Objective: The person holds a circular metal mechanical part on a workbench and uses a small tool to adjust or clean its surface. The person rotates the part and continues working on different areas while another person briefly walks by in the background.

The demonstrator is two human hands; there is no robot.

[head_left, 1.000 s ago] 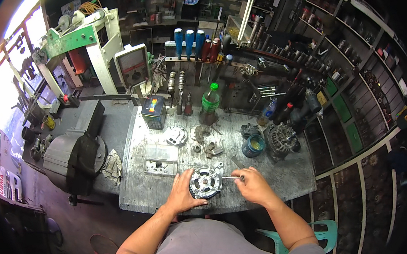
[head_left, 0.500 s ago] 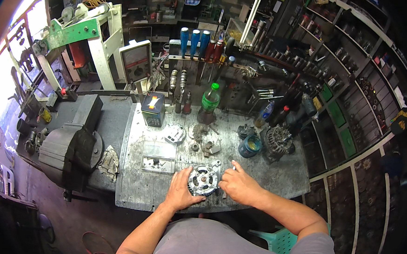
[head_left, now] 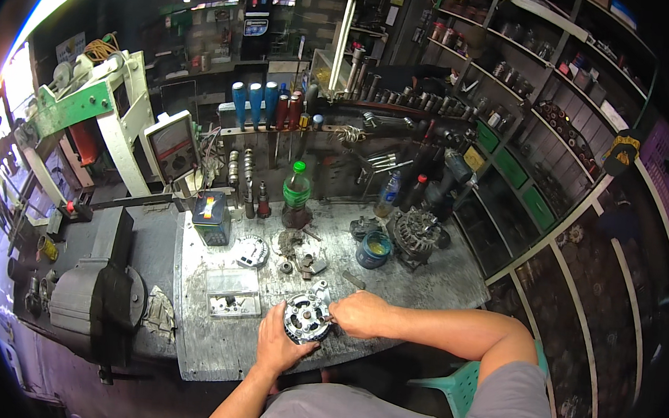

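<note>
Around the alternator [head_left: 307, 317], the left hand [head_left: 279, 342] blocks the left side and the right hand [head_left: 360, 315] the right; the way down from above is open. Beyond it, a flat strip [head_left: 354, 280] and small parts [head_left: 314, 264] lie low, easy to pass over. Farther back, the bottle [head_left: 297, 195] stands tall, with the tub [head_left: 374, 251] and a second alternator [head_left: 415, 235] crowding its right. Bare worktop [head_left: 441, 286] stretches right of the tub, the right forearm [head_left: 450, 327] crossing its near side. Another bare patch lies between the parts box [head_left: 234, 305] and the front edge. Past the left edge, the vise [head_left: 97, 302] bars the way.
</note>
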